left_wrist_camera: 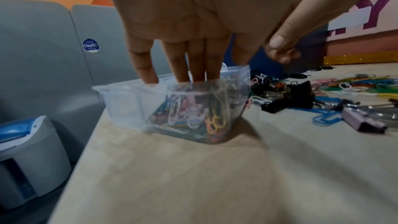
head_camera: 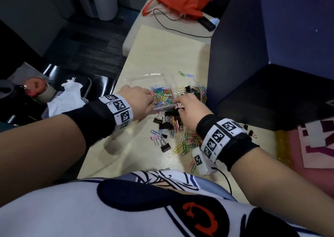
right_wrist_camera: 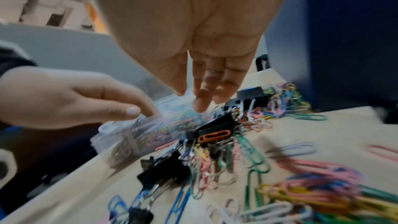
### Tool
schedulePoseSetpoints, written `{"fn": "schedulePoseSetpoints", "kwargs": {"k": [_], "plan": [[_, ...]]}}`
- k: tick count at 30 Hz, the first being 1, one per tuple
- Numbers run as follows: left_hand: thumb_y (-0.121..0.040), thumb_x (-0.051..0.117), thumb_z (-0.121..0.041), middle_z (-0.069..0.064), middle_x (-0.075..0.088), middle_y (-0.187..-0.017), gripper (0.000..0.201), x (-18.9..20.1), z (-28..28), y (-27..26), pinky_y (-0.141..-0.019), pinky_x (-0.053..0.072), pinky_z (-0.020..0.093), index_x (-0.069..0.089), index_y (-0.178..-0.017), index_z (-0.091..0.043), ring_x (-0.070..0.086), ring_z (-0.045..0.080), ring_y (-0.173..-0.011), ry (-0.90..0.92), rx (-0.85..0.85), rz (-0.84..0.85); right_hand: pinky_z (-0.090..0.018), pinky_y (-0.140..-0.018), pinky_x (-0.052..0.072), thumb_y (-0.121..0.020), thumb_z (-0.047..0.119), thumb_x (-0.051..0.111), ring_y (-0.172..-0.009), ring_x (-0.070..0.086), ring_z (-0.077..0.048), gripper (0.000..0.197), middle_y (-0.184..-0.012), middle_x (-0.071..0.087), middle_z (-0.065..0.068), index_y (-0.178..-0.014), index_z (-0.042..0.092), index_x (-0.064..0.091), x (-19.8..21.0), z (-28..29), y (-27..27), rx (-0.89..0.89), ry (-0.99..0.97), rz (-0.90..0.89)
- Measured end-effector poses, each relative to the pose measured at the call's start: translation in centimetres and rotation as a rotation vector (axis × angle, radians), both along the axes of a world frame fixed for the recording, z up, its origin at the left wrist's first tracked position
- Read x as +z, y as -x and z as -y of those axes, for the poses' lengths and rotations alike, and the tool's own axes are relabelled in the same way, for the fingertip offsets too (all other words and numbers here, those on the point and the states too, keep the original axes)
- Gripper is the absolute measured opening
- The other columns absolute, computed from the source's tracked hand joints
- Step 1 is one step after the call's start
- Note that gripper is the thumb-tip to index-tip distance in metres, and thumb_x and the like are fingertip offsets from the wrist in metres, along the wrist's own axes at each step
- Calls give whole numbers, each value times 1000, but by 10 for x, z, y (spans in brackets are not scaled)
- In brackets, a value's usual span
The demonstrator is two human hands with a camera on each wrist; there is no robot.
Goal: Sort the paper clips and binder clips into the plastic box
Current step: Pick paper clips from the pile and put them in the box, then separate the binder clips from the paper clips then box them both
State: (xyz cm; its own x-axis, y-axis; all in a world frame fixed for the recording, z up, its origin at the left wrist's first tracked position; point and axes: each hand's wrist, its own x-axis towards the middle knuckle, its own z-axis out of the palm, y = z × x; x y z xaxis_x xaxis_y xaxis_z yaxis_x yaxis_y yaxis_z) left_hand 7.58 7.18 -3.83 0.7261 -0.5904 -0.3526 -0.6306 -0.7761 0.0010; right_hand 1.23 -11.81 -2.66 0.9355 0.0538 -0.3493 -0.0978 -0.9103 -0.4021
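The left hand [left_wrist_camera: 193, 14] has straight fingers [left_wrist_camera: 212, 64] dipped over the rim of the plastic box [left_wrist_camera: 120, 105] at frame centre, seemingly steadying it while paper clips [left_wrist_camera: 193, 115] fill one compartment. The right hand [right_wrist_camera: 189, 31] hangs loosely extended over binder clips [right_wrist_camera: 215, 125] beside the box on the table [left_wrist_camera: 193, 176], gripping nothing visible. Blur hides whether its fingertips touch anything.

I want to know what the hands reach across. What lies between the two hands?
In the head view, the clear plastic box of coloured paper clips lies between the left hand and the right hand.
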Motion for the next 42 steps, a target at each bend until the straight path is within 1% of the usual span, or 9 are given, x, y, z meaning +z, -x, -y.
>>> {"fn": "schedulePoseSetpoints", "kwargs": {"k": [4, 8, 12, 16, 21, 26, 32, 37, 42], "plan": [[-95, 40, -39, -3, 51, -129, 34, 11, 7, 9, -94, 35, 41, 58, -120, -25, 49, 24, -115, 110, -19, 87, -32, -93, 44, -93, 11, 42, -109, 56, -26, 29, -124, 55, -9, -119, 17, 55, 5, 36, 23, -178, 165, -149], [-91, 47, -31, 3, 54, -117, 31, 13, 34, 37, -87, 47, 38, 55, -120, -22, 54, 27, -107, 137, -237, -32, -34, -95, 43, -95, 11, 43, -121, 49, -30, 37, -133, 47, -15, -132, 8, 44, 8, 50, 56, -135, 407, -419], [-83, 61, -42, -1, 50, -114, 41, -3, 48, 65, -78, 53, 39, 49, -119, -27, 57, 24, -96, -81, -415, -241, -32, -86, 45, -85, 6, 52, -116, 51, -30, 53, -132, 36, -12, -135, 11, 34, -5, 48, 81, -319, 304, -411], [-83, 65, -34, 3, 48, -112, 39, -5, 54, 72, -76, 54, 42, 50, -118, -23, 57, 27, -91, -170, -475, -236, -34, -94, 46, -86, 3, 49, -117, 51, -28, 54, -133, 38, -10, -137, 14, 37, -18, 40, 87, -277, 206, -376], [-88, 59, -33, 4, 53, -111, 30, -4, 58, 75, -79, 53, 40, 54, -113, -19, 58, 26, -93, -128, -441, -202, -37, -105, 40, -88, 6, 48, -124, 43, -25, 47, -134, 40, -6, -134, 17, 44, -24, 39, 84, -216, 201, -142], [-87, 57, -48, -1, 57, -113, 38, 2, 57, 66, -81, 48, 34, 53, -115, -23, 58, 22, -99, 38, -333, -184, -36, -116, 24, -86, 1, 47, -142, 21, -24, 70, -158, 18, 1, -149, 22, 26, -32, 30, 87, 99, 189, -112], [-85, 66, -40, 0, 61, -108, 37, 16, 62, 54, -83, 43, 28, 57, -114, -19, 58, 19, -100, 262, -187, -211, -35, -104, 36, -92, 19, 49, -122, 40, -22, 36, -128, 48, 1, -128, 24, 53, -25, 39, 93, -46, 179, 82], [-76, 76, -20, -7, 72, -89, 29, 18, 80, 58, -79, 50, 19, 65, -102, -22, 67, 7, -84, 476, -55, -402, -25, -99, 34, -94, 29, 55, -121, 44, -21, 39, -127, 51, -2, -132, 19, 54, -19, 47, 89, -162, -7, 108], [-77, 73, -11, -7, 72, -94, 33, 16, 96, 60, -75, 48, 10, 65, -107, -23, 67, 2, -84, 538, -37, -470, -27, -84, 41, -93, 27, 57, -98, 56, -23, 22, -108, 55, -6, -107, 12, 66, -17, 57, 93, -193, 7, 137]]}}
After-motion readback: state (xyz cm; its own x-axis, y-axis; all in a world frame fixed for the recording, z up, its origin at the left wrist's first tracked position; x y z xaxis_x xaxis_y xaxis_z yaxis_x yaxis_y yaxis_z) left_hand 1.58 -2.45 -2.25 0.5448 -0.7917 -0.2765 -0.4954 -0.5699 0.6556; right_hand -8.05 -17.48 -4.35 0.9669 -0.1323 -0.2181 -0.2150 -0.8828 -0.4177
